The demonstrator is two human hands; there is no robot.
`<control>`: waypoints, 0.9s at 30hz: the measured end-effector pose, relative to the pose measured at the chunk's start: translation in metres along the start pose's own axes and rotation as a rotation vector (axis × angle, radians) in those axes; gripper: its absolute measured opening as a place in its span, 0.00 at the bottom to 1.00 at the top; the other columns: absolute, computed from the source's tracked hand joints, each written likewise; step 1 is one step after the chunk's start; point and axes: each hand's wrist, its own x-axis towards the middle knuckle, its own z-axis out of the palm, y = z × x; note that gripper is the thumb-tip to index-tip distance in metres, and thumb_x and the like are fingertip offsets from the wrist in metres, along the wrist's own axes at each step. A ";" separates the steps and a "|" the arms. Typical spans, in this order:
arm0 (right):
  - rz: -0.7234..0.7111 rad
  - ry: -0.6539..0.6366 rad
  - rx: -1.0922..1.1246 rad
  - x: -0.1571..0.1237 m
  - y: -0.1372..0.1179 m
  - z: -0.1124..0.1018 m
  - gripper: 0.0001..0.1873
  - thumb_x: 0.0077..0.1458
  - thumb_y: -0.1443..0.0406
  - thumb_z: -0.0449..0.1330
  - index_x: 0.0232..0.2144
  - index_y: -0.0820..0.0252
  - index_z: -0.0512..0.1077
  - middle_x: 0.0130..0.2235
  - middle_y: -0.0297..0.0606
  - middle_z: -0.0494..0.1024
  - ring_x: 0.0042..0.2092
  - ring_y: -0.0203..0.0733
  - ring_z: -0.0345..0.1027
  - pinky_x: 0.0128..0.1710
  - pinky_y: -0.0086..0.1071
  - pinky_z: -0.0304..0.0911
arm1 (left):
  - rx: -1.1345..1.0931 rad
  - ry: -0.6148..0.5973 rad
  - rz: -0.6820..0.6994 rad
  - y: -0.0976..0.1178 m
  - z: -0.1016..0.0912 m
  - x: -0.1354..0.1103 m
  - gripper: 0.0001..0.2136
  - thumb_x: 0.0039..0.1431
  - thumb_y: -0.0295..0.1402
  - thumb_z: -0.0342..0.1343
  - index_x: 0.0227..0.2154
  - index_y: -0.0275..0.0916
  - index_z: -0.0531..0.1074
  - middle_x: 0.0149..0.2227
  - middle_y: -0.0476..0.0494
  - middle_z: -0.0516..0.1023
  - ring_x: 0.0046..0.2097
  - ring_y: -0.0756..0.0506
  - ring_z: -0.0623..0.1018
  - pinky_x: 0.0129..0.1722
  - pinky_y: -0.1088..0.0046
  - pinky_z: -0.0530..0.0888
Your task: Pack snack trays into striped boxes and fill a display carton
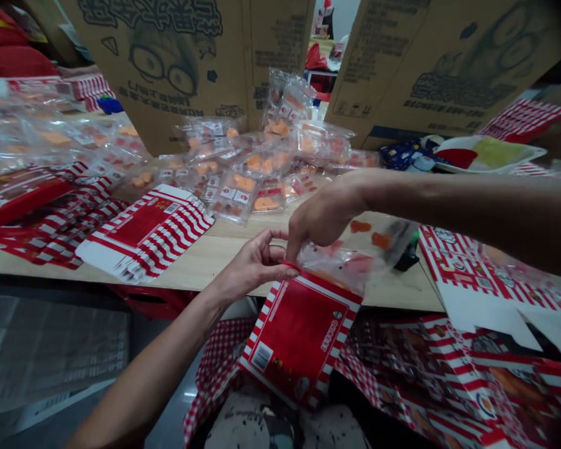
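A red-and-white striped cardboard box (303,337) is tilted over the table's front edge, its mouth facing up and away. My left hand (254,265) pinches the box's upper left corner between thumb and fingers. My right hand (324,209) comes in from the right, closed, with fingertips pointing down at the box's mouth. What those fingertips grip, if anything, is hidden. A clear plastic bag (339,262) with candy-like orange and red pieces sticks partly out of the box's opening, just below my right hand.
Clear bags of orange pieces (261,163) are heaped at the back of the table (198,262). Flat striped boxes (149,227) lie stacked at left. Large brown cartons (168,68) stand behind. More striped packaging (439,368) sits low at right, beside a white tray (509,156) higher up.
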 end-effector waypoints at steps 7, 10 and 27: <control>-0.026 0.780 -0.274 -0.050 0.011 -0.004 0.28 0.55 0.72 0.64 0.56 0.47 0.74 0.53 0.34 0.79 0.52 0.48 0.71 0.51 0.42 0.66 | -0.053 0.241 0.075 -0.008 -0.014 -0.026 0.24 0.53 0.30 0.69 0.51 0.39 0.68 0.36 0.47 0.84 0.33 0.50 0.81 0.36 0.77 0.77; 0.029 0.959 -0.117 -0.061 0.031 0.020 0.21 0.64 0.66 0.57 0.58 0.51 0.72 0.56 0.39 0.77 0.55 0.52 0.69 0.53 0.47 0.66 | -0.088 0.304 0.091 -0.014 -0.023 -0.038 0.23 0.52 0.31 0.70 0.50 0.38 0.70 0.40 0.44 0.84 0.39 0.46 0.83 0.42 0.72 0.78; -0.163 0.814 0.052 0.006 0.022 0.105 0.23 0.61 0.70 0.53 0.57 0.54 0.72 0.44 0.42 0.76 0.47 0.48 0.67 0.52 0.47 0.56 | 0.129 0.443 0.156 -0.017 -0.012 -0.048 0.32 0.59 0.34 0.66 0.63 0.48 0.59 0.57 0.43 0.73 0.50 0.47 0.77 0.49 0.75 0.74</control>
